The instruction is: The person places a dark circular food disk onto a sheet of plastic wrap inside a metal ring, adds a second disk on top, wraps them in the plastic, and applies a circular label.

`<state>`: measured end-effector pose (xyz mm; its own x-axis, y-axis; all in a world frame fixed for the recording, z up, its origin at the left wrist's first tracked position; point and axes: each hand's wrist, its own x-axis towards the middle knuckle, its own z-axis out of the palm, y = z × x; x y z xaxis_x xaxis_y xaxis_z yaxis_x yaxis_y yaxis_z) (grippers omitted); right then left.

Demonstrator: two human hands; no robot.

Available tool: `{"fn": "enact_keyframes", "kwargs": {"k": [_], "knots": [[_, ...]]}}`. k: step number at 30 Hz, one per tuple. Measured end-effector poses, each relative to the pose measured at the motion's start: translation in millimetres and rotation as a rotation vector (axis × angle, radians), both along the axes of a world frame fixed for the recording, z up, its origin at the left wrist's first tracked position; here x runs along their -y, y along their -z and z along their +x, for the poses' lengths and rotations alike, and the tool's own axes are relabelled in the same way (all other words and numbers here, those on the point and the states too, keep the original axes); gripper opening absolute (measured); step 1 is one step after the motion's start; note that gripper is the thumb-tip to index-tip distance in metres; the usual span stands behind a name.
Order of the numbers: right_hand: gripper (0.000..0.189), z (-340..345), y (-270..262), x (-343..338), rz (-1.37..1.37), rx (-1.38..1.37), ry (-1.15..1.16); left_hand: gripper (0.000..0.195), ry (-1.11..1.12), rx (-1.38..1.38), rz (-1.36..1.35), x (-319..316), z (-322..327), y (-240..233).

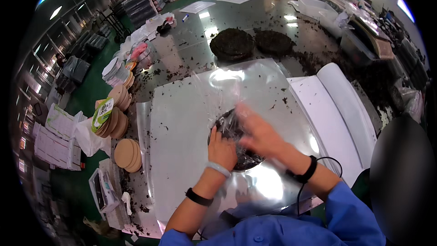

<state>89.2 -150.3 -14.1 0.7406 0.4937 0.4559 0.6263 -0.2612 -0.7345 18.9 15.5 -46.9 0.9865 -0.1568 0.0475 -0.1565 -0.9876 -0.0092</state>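
Before me a round metal-rimmed mould [248, 168] holds dark, leafy-looking matter under crinkled clear plastic film [229, 124]. The film spreads beyond the mould's far side. My left hand [222, 150] rests at the mould's left side, index finger stretched along the rim and the other fingers curled. Whether it pinches any film is hidden. My right hand [261, 133], blurred by motion, is over the mould's right side with thumb and fingers apart. The mould sits on a glossy clear sheet [181, 164] laid over the worktable.
Two dark round cakes [232, 44] [274, 42] lie beyond the sheet, with crumbs around them. At left are wooden discs [128, 154] and a scale [106, 191]. Folded white sheeting [336, 116] and plastic bins [356, 46] stand at right. A cable [336, 160] runs by my right wrist.
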Motion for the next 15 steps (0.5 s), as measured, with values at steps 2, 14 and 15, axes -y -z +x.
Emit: {"fn": "enact_keyframes", "kwargs": {"k": [2, 14, 15], "knots": [[0.059, -4.3, 13.7, -14.8, -0.161, 0.478, -0.072, 0.032, 0.239, -0.233, -0.495, -41.6, -1.2, -41.5], [0.043, 13.8, 28.2, 6.7, 0.347, -0.411, -0.215, 0.049, 0.108, 0.248, -0.773, -15.5, 7.9, 4.6], [0.040, 19.6, 28.5, 6.2, 0.206, -0.203, -0.298, 0.049, 0.019, 0.210, -0.806, -15.4, 9.7, 0.2]]}}
